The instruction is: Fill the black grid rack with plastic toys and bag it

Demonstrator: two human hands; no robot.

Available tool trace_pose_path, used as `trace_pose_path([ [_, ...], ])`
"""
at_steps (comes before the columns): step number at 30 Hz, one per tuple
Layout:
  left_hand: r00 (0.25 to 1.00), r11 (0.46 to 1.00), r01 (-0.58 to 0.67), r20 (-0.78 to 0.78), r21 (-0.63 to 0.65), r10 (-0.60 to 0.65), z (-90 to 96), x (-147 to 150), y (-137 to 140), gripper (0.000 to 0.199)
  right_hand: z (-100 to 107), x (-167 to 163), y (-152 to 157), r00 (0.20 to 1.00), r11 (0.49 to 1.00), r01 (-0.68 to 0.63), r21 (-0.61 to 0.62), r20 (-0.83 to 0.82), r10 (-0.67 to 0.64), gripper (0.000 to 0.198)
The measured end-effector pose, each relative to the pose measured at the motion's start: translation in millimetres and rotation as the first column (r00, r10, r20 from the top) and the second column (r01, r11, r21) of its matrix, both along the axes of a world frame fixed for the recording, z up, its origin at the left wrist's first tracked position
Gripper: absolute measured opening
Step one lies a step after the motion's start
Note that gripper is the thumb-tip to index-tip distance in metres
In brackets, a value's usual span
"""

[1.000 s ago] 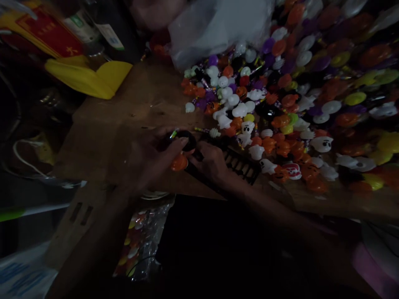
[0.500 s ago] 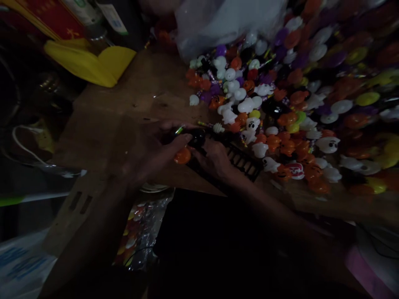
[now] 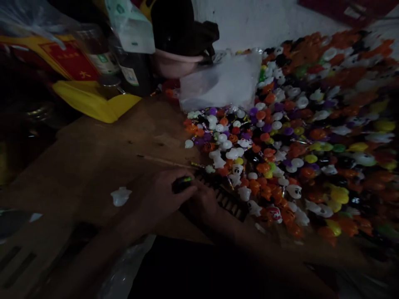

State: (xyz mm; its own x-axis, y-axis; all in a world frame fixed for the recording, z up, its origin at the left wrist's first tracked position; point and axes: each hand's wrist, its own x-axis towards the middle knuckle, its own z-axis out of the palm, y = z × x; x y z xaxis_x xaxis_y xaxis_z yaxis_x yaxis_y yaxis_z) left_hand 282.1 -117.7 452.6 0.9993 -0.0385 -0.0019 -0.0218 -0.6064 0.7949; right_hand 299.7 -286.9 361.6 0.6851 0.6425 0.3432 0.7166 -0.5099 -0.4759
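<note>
My left hand [image 3: 165, 191] is closed, thumb and fingers pinching a small dark piece with a bright green band [image 3: 182, 184]. Dim light hides what kind of piece it is. My right hand [image 3: 204, 203] meets the left fingertips, its fingers curled; whatever they grip is hidden. Under and beside the right hand lies a black slotted tray [image 3: 232, 204], set at a slant along the table's front. To the left of my left hand, a white translucent ghost-shaped piece [image 3: 121, 196] lies on the wooden table [image 3: 149, 137].
A large heap of small Halloween figures [image 3: 264, 166], white, orange, purple, yellow and black, spreads over the right side. Behind it lies a clear plastic bag [image 3: 221, 85]. A yellow folded container [image 3: 96, 101], dark bottle [image 3: 131, 70] and pink bowl [image 3: 177, 62] stand at the back left.
The camera has tilted up, so more of the back shows. The orange ball between my hands is out of sight. A white ghost piece now shows on the table at left.
</note>
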Motion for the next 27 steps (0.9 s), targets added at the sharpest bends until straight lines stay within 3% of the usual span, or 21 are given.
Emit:
trace_pose_path([
  [4,0.999,0.997,0.004,-0.043,-0.071,-0.007,10.1,3,2,0.015,1,6,-2,0.997,0.984,-0.038,0.172,-0.06,0.049,0.018],
  [7,0.996,0.967,-0.01,-0.085,-0.254,-0.011,22.3,17,8,0.028,4,8,-1,0.987,0.975,-0.074,0.209,-0.125,0.102,0.019],
  [9,0.995,0.951,-0.088,-0.067,-0.296,0.072,24.8,39,12,0.029,9,8,0,0.981,0.975,-0.046,0.219,-0.175,0.085,0.017],
  [12,0.954,0.953,-0.285,0.066,-0.106,0.292,14.6,87,11,0.021,25,10,-6,0.952,0.974,-0.059,0.217,-0.282,0.121,0.015],
  [15,0.945,0.949,-0.312,0.121,0.04,0.305,-6.4,137,5,0.023,54,23,-26,0.91,0.971,-0.154,0.183,-0.357,0.212,0.025],
  [18,0.944,0.949,-0.304,0.157,0.084,0.289,-24.5,173,2,0.029,87,61,-51,0.963,0.988,-0.11,0.104,-0.234,0.132,0.021],
  [21,0.949,0.952,-0.271,0.204,0.139,0.24,-32.6,195,1,0.032,109,123,-65,0.988,0.987,0.153,-0.055,0.042,-0.15,0.023],
  [24,0.958,0.955,-0.214,0.237,0.205,0.163,-35.1,210,2,0.033,113,189,-64,0.914,0.895,0.389,-0.219,0.214,-0.345,0.027],
  [27,0.97,0.94,-0.182,0.209,0.288,0.124,-36.4,225,3,0.031,105,234,-56,0.902,0.825,0.424,-0.374,0.255,-0.348,0.031],
])
